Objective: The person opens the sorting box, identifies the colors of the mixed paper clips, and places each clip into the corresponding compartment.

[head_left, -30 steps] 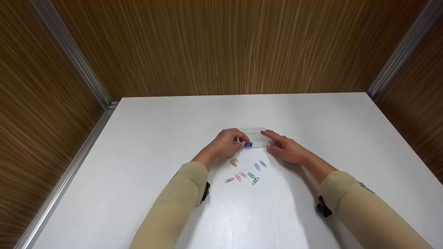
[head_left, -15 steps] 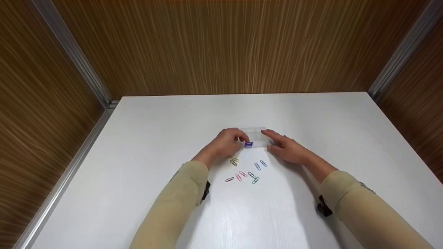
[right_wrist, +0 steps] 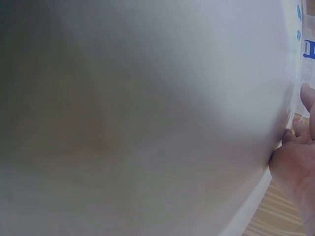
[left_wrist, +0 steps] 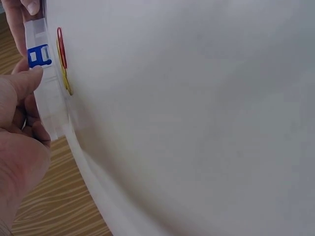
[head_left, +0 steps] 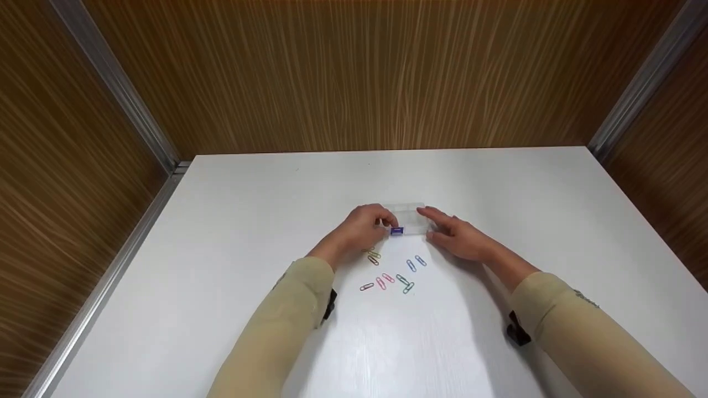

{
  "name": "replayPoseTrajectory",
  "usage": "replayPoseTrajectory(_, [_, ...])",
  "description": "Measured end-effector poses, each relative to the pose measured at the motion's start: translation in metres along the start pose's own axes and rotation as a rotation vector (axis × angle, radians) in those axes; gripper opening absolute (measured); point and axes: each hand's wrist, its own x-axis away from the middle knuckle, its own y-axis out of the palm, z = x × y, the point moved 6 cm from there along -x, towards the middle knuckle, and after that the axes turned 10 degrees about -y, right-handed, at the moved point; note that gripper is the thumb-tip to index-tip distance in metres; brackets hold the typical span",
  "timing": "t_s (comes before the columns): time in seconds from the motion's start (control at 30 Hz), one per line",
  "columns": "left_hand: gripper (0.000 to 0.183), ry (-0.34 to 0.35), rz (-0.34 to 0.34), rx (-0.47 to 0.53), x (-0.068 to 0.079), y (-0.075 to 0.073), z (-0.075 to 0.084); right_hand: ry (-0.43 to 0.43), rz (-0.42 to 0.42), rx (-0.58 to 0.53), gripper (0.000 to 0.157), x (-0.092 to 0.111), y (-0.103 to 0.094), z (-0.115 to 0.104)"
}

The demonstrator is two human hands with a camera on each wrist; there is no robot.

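A clear plastic box (head_left: 409, 220) with a blue latch (head_left: 396, 231) on its front lies flat on the white table. My left hand (head_left: 362, 228) grips its left end; in the left wrist view the left thumb (left_wrist: 30, 81) presses at the front wall, right beside the latch (left_wrist: 39, 55). At the right end, my right hand (head_left: 459, 237) holds the box between the thumb at the front corner and the fingers farther back. The right wrist view catches only part of this hand (right_wrist: 298, 164) at its edge. Behind the left hand, part of the box is hidden.
Several paper clips lie loose in front of the box: yellow ones (head_left: 375, 254) by the left wrist, blue ones (head_left: 411, 265), pink ones (head_left: 381, 283), green ones (head_left: 408, 288) and a dark red one (head_left: 366, 287). A wood-grain panel (head_left: 354, 77) stands behind the table (head_left: 249, 188).
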Motion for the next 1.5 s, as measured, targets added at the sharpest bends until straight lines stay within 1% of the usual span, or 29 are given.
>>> replayPoseTrajectory(0.13, [0.025,-0.014,-0.001,0.006,0.000,0.000,-0.001,-0.014,0.004,0.008,0.062,0.000,0.000,-0.001])
replayPoseTrajectory(0.23, [0.025,-0.012,0.000,0.005,0.000,0.000,-0.001,-0.014,0.001,0.009,0.062,0.000,0.001,-0.001])
replayPoseTrajectory(0.37, [0.028,0.051,0.003,-0.070,-0.001,0.001,0.002,-0.010,0.001,0.010,0.062,0.001,0.001,-0.001])
replayPoseTrajectory(0.47, [0.030,0.083,0.007,-0.092,-0.002,0.002,0.003,-0.005,0.001,0.012,0.062,0.001,0.001,-0.001])
replayPoseTrajectory(0.87, [0.024,0.004,0.016,0.044,-0.001,0.002,-0.007,-0.012,0.013,0.000,0.063,0.000,0.005,0.000])
replayPoseTrajectory(1.0, [0.022,0.021,0.031,0.072,0.000,0.001,-0.010,-0.017,0.012,0.009,0.063,-0.002,0.007,0.000])
replayPoseTrajectory(1.13, [0.023,0.021,0.061,0.082,0.002,-0.003,-0.013,-0.010,0.006,0.014,0.064,-0.003,0.009,0.001])
replayPoseTrajectory(1.23, [0.026,0.017,0.091,0.088,0.003,-0.009,-0.017,-0.006,0.003,0.013,0.064,-0.003,0.009,0.001])
replayPoseTrajectory(1.37, [0.028,0.030,0.122,0.088,0.004,-0.018,-0.020,-0.008,0.002,0.015,0.063,-0.003,0.009,0.002])
replayPoseTrajectory(1.5, [0.031,0.028,0.126,0.070,0.005,-0.024,-0.023,-0.012,0.003,0.017,0.064,-0.002,0.008,0.002])
